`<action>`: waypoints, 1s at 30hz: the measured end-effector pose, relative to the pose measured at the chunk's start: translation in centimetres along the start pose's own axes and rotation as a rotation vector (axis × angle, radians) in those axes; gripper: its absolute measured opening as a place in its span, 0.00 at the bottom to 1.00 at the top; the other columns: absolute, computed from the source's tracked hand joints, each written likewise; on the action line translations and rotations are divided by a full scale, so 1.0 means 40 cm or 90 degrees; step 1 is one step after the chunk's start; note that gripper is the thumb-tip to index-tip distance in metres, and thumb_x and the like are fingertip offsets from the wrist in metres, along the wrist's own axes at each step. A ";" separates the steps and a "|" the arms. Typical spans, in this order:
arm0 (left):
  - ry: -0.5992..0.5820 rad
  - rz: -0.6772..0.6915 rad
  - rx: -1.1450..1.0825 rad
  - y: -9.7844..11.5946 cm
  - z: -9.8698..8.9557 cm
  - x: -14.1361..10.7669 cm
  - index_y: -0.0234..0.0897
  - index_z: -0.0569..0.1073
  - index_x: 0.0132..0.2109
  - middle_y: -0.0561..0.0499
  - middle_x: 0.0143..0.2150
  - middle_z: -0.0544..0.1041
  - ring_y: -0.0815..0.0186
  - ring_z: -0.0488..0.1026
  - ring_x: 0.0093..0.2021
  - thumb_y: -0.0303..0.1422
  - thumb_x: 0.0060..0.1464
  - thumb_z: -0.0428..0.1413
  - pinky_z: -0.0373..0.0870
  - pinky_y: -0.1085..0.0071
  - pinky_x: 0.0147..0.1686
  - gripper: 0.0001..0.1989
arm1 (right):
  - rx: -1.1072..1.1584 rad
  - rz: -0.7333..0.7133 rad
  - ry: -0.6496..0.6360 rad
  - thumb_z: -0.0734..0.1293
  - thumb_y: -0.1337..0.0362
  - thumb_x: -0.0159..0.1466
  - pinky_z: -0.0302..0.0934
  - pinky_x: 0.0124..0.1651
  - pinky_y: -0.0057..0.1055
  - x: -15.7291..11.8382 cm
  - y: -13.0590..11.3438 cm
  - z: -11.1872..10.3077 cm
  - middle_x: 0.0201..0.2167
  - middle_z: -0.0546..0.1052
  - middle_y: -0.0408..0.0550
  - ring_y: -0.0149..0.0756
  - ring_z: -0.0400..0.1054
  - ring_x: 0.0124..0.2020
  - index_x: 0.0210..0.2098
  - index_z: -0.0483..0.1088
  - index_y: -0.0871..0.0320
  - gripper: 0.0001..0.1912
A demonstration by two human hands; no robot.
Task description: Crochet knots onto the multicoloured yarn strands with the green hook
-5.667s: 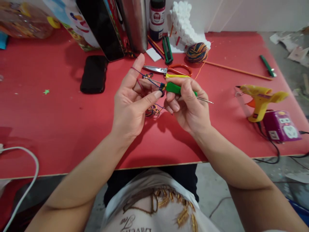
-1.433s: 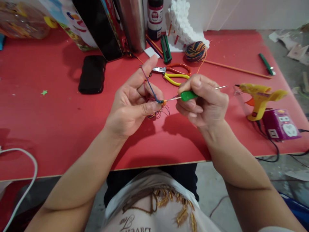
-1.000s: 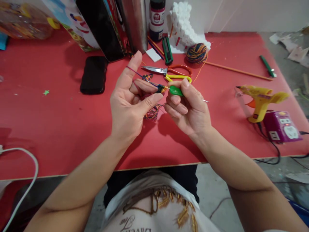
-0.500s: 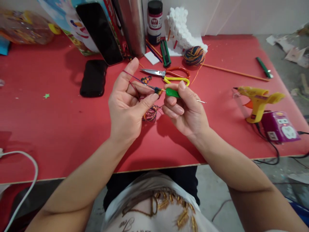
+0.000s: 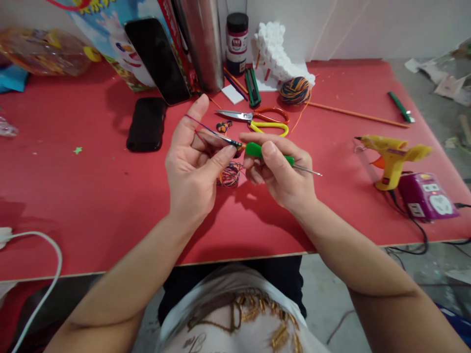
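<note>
Between its thumb and fingers my left hand (image 5: 193, 164) pinches a small dark crocheted piece (image 5: 238, 148), with multicoloured yarn running up over the raised index finger. My right hand (image 5: 283, 169) is closed on the green handle (image 5: 270, 153) of a crochet hook, whose metal tip passes through the piece and points left along the yarn. A second metal end sticks out to the right of that hand. Under the hands a loose tangle of yarn (image 5: 230, 175) lies on the red table (image 5: 128, 211). The yarn ball (image 5: 295, 91) sits farther back.
Scissors (image 5: 257, 117) and a small yarn piece (image 5: 223, 127) lie just beyond the hands. Two black phones, a metal flask (image 5: 204, 44), a jar (image 5: 236, 44) and a green cutter (image 5: 252, 88) are behind. To the right are a yellow glue gun (image 5: 392, 157) and a purple box (image 5: 427, 196).
The hook's shaft now shows through the piece, pointing left, and more of the green handle is visible. My right fingers have shifted along it. The view has moved slightly.
</note>
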State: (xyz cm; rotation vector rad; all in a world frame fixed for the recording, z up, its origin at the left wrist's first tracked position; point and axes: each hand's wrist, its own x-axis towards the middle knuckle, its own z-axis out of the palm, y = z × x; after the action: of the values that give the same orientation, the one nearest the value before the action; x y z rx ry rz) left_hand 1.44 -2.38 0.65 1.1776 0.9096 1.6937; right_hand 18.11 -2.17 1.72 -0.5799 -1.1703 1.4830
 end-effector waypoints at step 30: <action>-0.010 -0.047 -0.076 0.014 -0.005 0.002 0.49 0.79 0.65 0.52 0.44 0.83 0.60 0.82 0.46 0.31 0.60 0.74 0.81 0.58 0.51 0.28 | 0.086 0.058 0.053 0.78 0.49 0.70 0.66 0.29 0.30 0.011 0.017 0.009 0.29 0.80 0.41 0.26 0.63 0.23 0.43 0.84 0.52 0.14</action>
State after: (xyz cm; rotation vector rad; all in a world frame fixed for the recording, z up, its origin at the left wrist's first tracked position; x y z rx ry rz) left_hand 1.11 -2.53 1.13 1.0641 0.8217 1.6529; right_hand 17.39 -1.81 1.37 -0.6031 -0.9813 1.5873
